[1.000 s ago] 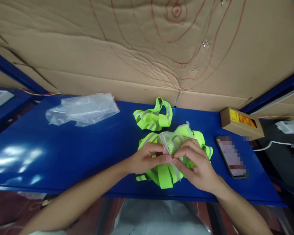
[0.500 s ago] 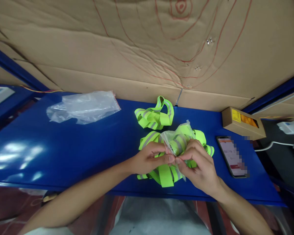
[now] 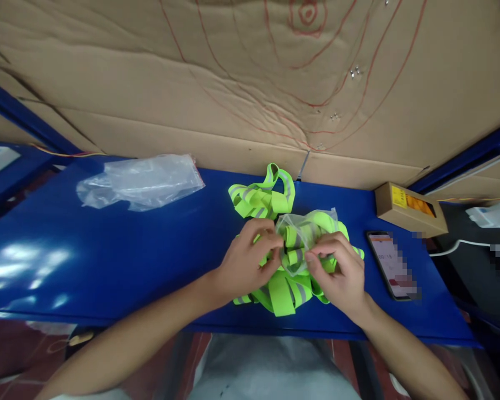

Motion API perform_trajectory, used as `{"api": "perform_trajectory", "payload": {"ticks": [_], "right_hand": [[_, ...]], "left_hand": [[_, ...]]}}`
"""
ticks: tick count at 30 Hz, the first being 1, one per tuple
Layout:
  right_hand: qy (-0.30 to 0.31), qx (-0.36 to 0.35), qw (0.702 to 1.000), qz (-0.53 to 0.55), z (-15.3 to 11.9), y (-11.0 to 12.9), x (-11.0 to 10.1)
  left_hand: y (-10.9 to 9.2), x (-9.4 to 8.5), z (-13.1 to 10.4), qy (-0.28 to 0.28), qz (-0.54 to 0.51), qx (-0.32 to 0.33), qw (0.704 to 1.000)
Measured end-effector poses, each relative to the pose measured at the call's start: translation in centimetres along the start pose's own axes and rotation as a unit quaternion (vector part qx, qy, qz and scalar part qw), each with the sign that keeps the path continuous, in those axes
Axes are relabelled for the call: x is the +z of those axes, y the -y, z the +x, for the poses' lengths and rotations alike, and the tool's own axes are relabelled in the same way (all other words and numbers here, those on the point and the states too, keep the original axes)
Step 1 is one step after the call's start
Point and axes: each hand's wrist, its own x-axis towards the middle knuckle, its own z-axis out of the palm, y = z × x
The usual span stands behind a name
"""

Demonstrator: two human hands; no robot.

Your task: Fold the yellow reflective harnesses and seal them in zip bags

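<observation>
A small clear plastic bag (image 3: 295,269), with a neon-yellow reflective strap (image 3: 292,238) showing through it, is held up between my hands. My right hand (image 3: 340,273) pinches the bag's right edge between thumb and index finger. At the left edge, my left hand (image 3: 246,260) has its fingers curled with thumb and forefinger close together on the plastic; its exact grip is partly hidden. Under both hands lies a heap of neon-yellow straps with grey stripes (image 3: 282,297). Just behind is a separate strap bundle (image 3: 260,200).
Empty-looking clear plastic bags (image 3: 150,183) lie at the back left of the blue table (image 3: 120,255). To the right are a phone (image 3: 391,265) and an open-fronted cardboard box (image 3: 412,211). A cardboard wall (image 3: 170,94) closes off the back.
My hands, together at the bag's edge before, have moved apart. The left hand has shifted left and slightly up, and the bag now spreads wider between them.
</observation>
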Motion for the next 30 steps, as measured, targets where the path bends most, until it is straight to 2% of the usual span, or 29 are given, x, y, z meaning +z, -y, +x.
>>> {"api": "perform_trajectory", "payload": {"ticks": [3,8,10,13,15,18,19,22,25,30], "right_hand": [[-0.004,0.007,1.000,0.002,-0.1,-0.2,0.3],[0.030,-0.029,0.999,0.007,-0.3,-0.2,0.8],[0.041,-0.046,0.998,0.004,-0.3,-0.1,0.9],[0.051,-0.049,0.998,0.006,0.0,-0.3,0.5],[0.036,-0.036,0.999,-0.018,0.4,-0.9,-0.2],[-0.028,0.029,0.990,-0.131,1.0,-2.9,-1.2],[-0.033,0.064,0.982,-0.174,1.1,-3.7,-1.4],[0.041,0.157,0.955,-0.250,1.1,-5.8,-1.5],[0.093,0.183,0.954,-0.219,1.1,-6.5,-1.2],[0.022,0.189,0.976,-0.110,1.1,-5.6,-0.6]], "left_hand": [[-0.2,-0.4,0.0,0.016,0.074,0.066,0.995],[-0.2,-0.7,0.2,0.037,0.096,0.092,0.990],[-0.1,-0.6,0.2,0.062,0.101,0.094,0.989],[0.3,-0.3,0.2,0.141,0.106,0.057,0.983],[0.5,-0.1,0.1,0.186,0.110,0.038,0.976],[0.6,0.0,0.0,0.216,0.116,0.004,0.969],[0.4,0.0,0.0,0.229,0.123,-0.014,0.966],[-0.1,-0.5,0.2,0.295,0.146,-0.066,0.942],[-0.5,-1.0,0.5,0.345,0.157,-0.104,0.920],[-0.5,-0.7,0.1,0.328,0.127,-0.118,0.929]]}}
